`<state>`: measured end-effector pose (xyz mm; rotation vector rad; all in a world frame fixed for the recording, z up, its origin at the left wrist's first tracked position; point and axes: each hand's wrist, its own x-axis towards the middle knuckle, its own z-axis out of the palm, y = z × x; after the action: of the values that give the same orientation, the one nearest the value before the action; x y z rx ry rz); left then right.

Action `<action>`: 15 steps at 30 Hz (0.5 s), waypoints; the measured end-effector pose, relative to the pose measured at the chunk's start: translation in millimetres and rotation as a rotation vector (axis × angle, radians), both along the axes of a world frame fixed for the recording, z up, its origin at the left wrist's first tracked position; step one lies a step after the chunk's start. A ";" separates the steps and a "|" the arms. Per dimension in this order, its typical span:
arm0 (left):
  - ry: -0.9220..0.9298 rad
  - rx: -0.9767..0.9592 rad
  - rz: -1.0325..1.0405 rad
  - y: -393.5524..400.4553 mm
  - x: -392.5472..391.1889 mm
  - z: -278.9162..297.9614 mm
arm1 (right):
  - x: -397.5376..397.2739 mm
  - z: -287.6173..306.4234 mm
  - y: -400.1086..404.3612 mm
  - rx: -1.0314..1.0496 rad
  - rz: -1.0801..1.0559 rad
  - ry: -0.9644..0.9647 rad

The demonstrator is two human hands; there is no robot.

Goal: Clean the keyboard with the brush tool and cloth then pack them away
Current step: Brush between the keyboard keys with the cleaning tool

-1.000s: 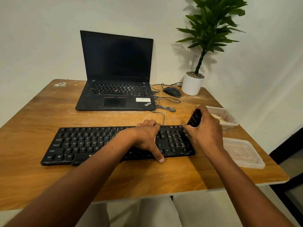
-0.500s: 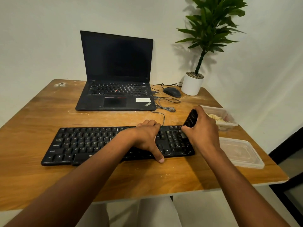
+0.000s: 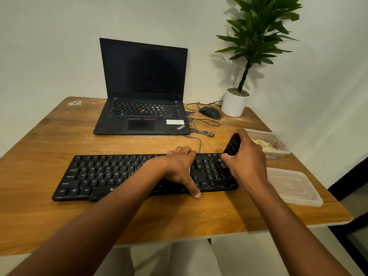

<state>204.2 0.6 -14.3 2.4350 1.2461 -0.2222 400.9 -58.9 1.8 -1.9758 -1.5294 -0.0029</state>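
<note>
Black keyboard (image 3: 127,174) pinned by left hand (image 3: 179,168), fingers flat, against sliding; right hand (image 3: 247,162) grips brush tool (image 3: 232,145) over numpad.

The keyboard (image 3: 139,174) lies across the middle of the frame on the table (image 3: 39,216). The left hand (image 3: 179,168) rests on its right half. The right hand (image 3: 247,158) holds the brush (image 3: 232,145) over the keyboard's right end. Above the keyboard sits the laptop (image 3: 143,108). Right of the laptop lie the mouse (image 3: 210,112) and the plant (image 3: 236,103), in the upper right. At the right edge sits a box (image 3: 277,145), maybe with a cloth in it. Below it lies a lid (image 3: 292,186).
</note>
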 end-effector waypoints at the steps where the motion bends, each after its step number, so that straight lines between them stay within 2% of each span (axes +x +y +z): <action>1: -0.002 -0.002 0.000 -0.1 -0.2 0.0 | 5.4 2.0 -1.4 -0.002 -0.018 -0.017; 4: 0.003 -0.009 -0.002 -0.9 -0.3 -0.5 | 8.9 6.3 -5.5 0.007 -0.046 0.025; 10: 0.027 0.002 0.002 -3.4 1.1 3.3 | -25.2 -6.2 -10.8 -0.022 0.136 0.159; 15: 0.023 0.005 -0.002 -2.1 0.6 1.2 | -1.5 -6.5 -14.2 -0.034 -0.005 0.075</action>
<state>204.7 -1.5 -13.1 2.4447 1.2547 -0.2485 399.4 -73.2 -4.7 -1.9833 -1.4856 0.0943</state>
